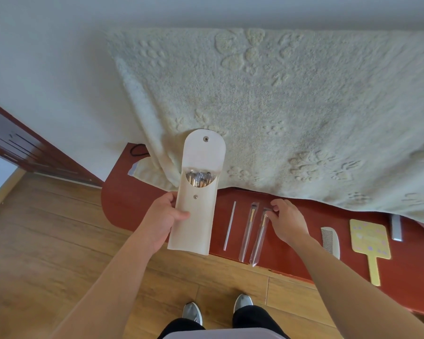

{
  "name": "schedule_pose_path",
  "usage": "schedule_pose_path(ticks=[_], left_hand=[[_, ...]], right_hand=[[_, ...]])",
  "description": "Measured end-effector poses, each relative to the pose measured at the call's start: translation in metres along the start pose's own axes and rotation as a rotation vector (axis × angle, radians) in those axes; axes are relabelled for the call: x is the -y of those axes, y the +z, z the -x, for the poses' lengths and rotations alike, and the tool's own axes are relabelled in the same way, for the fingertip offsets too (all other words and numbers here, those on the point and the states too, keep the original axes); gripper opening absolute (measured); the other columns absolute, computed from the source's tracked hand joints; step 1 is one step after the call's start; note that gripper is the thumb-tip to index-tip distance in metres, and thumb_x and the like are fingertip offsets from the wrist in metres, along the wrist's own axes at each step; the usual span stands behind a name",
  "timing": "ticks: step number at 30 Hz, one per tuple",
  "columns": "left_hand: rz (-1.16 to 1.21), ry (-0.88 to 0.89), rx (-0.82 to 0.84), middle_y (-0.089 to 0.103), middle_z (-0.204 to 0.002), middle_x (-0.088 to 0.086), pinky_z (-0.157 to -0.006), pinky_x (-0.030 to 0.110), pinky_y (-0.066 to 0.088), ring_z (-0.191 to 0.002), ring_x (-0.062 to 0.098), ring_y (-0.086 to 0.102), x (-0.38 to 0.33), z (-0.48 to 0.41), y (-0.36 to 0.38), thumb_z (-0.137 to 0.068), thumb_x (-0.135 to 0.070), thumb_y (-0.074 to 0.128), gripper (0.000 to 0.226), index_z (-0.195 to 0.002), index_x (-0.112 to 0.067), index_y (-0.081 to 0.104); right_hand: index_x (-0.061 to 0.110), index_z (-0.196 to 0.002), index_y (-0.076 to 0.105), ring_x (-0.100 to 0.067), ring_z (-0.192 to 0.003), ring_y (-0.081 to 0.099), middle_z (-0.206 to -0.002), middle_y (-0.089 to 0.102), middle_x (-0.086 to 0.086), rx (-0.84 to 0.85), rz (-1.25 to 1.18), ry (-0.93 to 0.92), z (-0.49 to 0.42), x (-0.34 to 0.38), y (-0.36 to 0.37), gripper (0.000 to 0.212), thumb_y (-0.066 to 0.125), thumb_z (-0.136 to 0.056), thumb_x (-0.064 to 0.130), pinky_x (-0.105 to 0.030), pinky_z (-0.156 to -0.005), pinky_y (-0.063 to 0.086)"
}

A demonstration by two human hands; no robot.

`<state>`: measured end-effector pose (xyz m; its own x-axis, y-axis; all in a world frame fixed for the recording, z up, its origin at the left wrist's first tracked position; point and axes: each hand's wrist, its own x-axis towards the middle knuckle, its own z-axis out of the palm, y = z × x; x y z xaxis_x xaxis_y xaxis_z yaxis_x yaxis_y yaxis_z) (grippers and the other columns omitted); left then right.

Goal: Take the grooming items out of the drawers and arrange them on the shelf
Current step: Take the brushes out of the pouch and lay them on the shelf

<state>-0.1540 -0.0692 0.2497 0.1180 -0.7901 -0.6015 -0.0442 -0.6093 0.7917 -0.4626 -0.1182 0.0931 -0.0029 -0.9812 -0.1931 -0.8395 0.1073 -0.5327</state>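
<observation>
My left hand (163, 217) grips a cream brush pouch (198, 209) by its left edge, flap open, with several gold-handled brushes showing in the mouth. My right hand (288, 220) pinches the top of a wrapped makeup brush (259, 238) lying on the red-brown shelf (137, 206). Left of it lie another wrapped brush (247, 231) and a thin white stick (229, 225). Further right on the shelf are a white comb (330, 242), a yellow hand mirror (370, 243) and a grey comb (396, 228).
A cream towel (267, 113) hangs over the back of the shelf against the white wall. A dark door frame (22, 148) stands at left. Wooden floor (59, 241) lies below, with my shoes (218, 308) near the shelf's front edge.
</observation>
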Motion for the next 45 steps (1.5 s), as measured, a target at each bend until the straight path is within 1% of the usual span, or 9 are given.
schedule_pose_path(ticks=[4,7,10,14,19,26,34,39,45], left_hand=[[0.000,0.027,0.048,0.074,-0.109,0.005,-0.096,0.054,0.052,-0.102,0.027,0.071,0.000,0.006,-0.006,-0.080,0.013,0.061,0.050,-0.122,-0.013,0.059],[0.000,0.064,0.106,0.073,-0.113,0.001,-0.097,0.056,0.051,-0.108,0.026,0.068,-0.001,0.009,-0.012,-0.076,0.013,0.063,0.073,-0.136,-0.025,0.046],[0.005,0.116,0.148,0.070,-0.115,0.003,-0.092,0.058,0.054,-0.110,0.026,0.067,-0.003,0.013,-0.018,-0.074,0.016,0.063,0.093,-0.140,-0.043,0.034],[0.074,0.185,0.206,0.069,-0.117,0.005,-0.079,0.052,0.058,-0.109,0.028,0.067,-0.007,0.018,-0.026,-0.072,0.022,0.059,0.103,-0.139,-0.052,0.032],[0.126,0.222,0.235,0.067,-0.120,0.009,-0.080,0.057,0.057,-0.115,0.032,0.064,-0.005,0.018,-0.039,-0.075,0.026,0.060,0.124,-0.146,-0.062,0.010],[0.198,0.248,0.265,0.064,-0.128,0.011,-0.077,0.054,0.057,-0.115,0.031,0.064,-0.002,0.014,-0.055,-0.066,0.014,0.067,0.120,-0.141,-0.064,0.016],[0.257,0.216,0.306,0.059,-0.130,0.015,-0.074,0.052,0.057,-0.117,0.035,0.061,-0.002,0.006,-0.066,-0.058,0.011,0.066,0.107,-0.139,-0.049,0.030],[0.261,0.199,0.339,0.057,-0.129,0.018,-0.073,0.048,0.056,-0.115,0.037,0.060,-0.002,0.000,-0.070,-0.062,0.012,0.065,0.090,-0.126,-0.046,0.038],[0.251,0.206,0.345,0.057,-0.127,0.017,-0.070,0.045,0.056,-0.113,0.035,0.060,0.002,-0.006,-0.077,-0.070,0.020,0.061,0.089,-0.128,-0.044,0.038]], right_hand=[[0.019,-0.126,0.057,-0.014,-0.104,0.057,-0.114,0.060,0.005,-0.020,-0.002,0.025,0.011,0.006,-0.010,0.036,0.059,-0.094,0.035,-0.028,-0.083,0.046],[0.019,-0.124,0.058,-0.015,-0.103,0.058,-0.112,0.060,0.005,-0.032,0.002,0.041,0.020,0.010,-0.015,0.035,0.059,-0.094,0.037,-0.029,-0.081,0.045],[0.019,-0.123,0.059,-0.015,-0.103,0.058,-0.112,0.060,0.005,-0.029,0.013,0.060,0.031,0.013,-0.017,0.033,0.059,-0.094,0.035,-0.030,-0.082,0.046],[0.020,-0.120,0.060,-0.016,-0.103,0.059,-0.113,0.061,0.003,-0.017,0.038,0.082,0.044,0.018,-0.017,0.031,0.060,-0.093,0.035,-0.031,-0.085,0.047],[0.021,-0.122,0.058,-0.015,-0.102,0.058,-0.114,0.060,0.005,0.005,0.091,0.087,0.057,0.028,-0.015,0.032,0.058,-0.094,0.036,-0.030,-0.085,0.047],[0.023,-0.123,0.057,-0.016,-0.101,0.058,-0.112,0.059,0.005,0.024,0.143,0.110,0.069,0.041,-0.014,0.032,0.056,-0.095,0.038,-0.031,-0.086,0.049],[0.024,-0.125,0.056,-0.010,-0.094,0.054,-0.114,0.059,0.007,0.001,0.165,0.132,0.080,0.053,-0.018,0.034,0.058,-0.094,0.038,-0.024,-0.081,0.044],[0.023,-0.127,0.055,-0.010,-0.094,0.053,-0.118,0.060,0.005,-0.009,0.183,0.162,0.086,0.057,-0.021,0.036,0.059,-0.094,0.036,-0.024,-0.082,0.043],[0.023,-0.129,0.054,-0.009,-0.092,0.052,-0.118,0.060,0.005,-0.011,0.176,0.201,0.092,0.059,-0.013,0.037,0.058,-0.094,0.036,-0.024,-0.081,0.045]])
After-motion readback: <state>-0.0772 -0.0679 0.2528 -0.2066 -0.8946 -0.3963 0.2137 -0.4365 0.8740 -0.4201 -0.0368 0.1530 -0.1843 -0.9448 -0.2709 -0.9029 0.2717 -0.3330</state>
